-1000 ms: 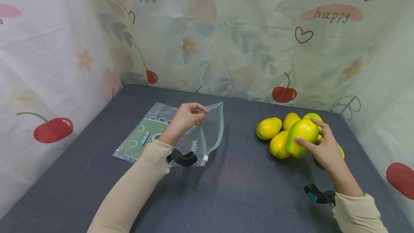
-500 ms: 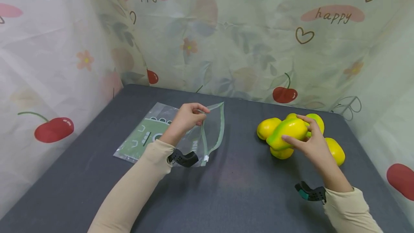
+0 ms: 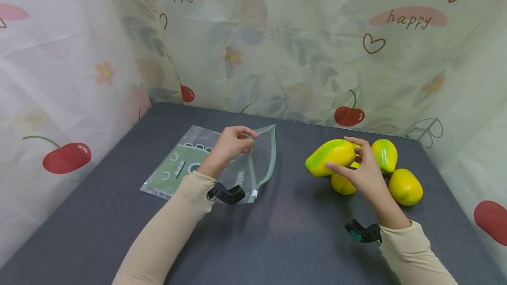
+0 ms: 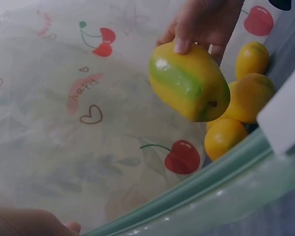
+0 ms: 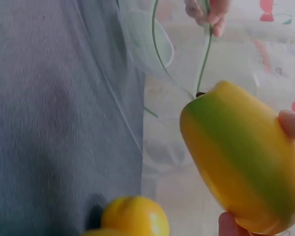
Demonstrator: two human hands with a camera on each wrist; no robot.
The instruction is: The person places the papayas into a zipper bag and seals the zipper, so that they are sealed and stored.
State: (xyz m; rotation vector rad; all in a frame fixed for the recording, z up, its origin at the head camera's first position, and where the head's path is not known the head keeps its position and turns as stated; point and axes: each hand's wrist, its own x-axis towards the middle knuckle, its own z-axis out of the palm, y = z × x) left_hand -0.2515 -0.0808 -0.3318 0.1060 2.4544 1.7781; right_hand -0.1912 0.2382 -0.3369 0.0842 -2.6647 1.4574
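My left hand (image 3: 231, 146) pinches the upper rim of a clear zip bag (image 3: 168, 177) with a green printed panel. The bag's mouth gapes toward the right, and a white slider (image 3: 255, 193) sits at the near end of its green zip strip. My right hand (image 3: 366, 173) grips a yellow-green papaya (image 3: 329, 157) between thumb and fingers, raised above the table. In the right wrist view the papaya (image 5: 246, 157) fills the right side, its stem end toward the bag. The left wrist view shows its dimpled end (image 4: 211, 103) facing the bag's opening.
More yellow fruits lie on the dark table (image 3: 285, 241) around the right hand: one fruit (image 3: 343, 184) below the held one, a greenish one (image 3: 385, 155) behind and another (image 3: 405, 187) to the right. A printed curtain (image 3: 277, 56) closes off the back and sides.
My right hand has carried the papaya leftward from above the pile, turning it so its end points left. The left hand and bag have stayed in place.
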